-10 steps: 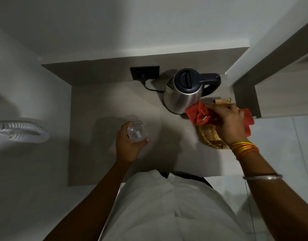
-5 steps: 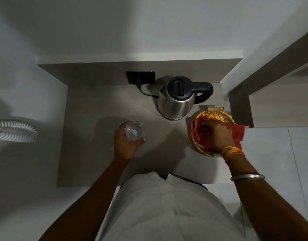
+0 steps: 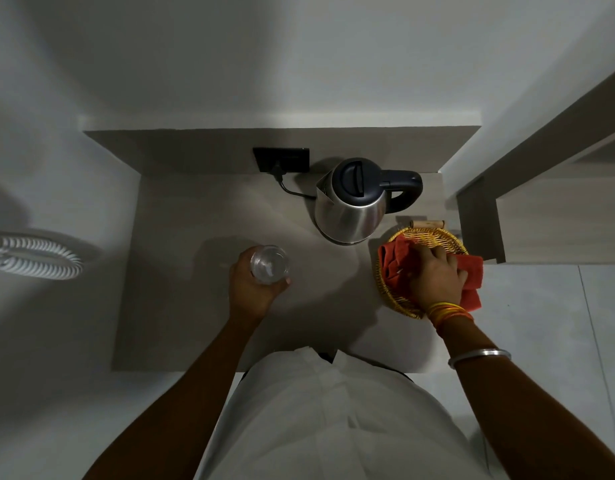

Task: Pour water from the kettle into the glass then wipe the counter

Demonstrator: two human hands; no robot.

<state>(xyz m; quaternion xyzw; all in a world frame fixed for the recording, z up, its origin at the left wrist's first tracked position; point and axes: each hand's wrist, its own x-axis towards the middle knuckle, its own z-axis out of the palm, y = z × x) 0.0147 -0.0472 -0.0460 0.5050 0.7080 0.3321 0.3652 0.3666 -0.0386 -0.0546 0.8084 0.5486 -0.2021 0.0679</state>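
A steel kettle [image 3: 351, 209] with a dark lid and handle stands at the back of the grey counter [image 3: 195, 216], its handle pointing right. My left hand [image 3: 252, 289] is wrapped around a clear glass [image 3: 269, 264] standing upright on the counter, left of the kettle. My right hand [image 3: 436, 277] rests on a red cloth [image 3: 394, 261] that lies in a yellow wicker basket [image 3: 434, 235] at the counter's right edge. Part of the cloth hangs over the basket's right rim.
A black wall socket [image 3: 282, 159] with a plugged cord sits behind the kettle. A wooden cabinet [image 3: 559, 216] stands to the right of the counter. A coiled white hose [image 3: 36, 258] lies on the left. A small cork-like piece [image 3: 427, 224] sits behind the basket.
My right hand has lowered the red cloth from beside the kettle down into the basket. My left hand has kept hold of the glass in the same place.
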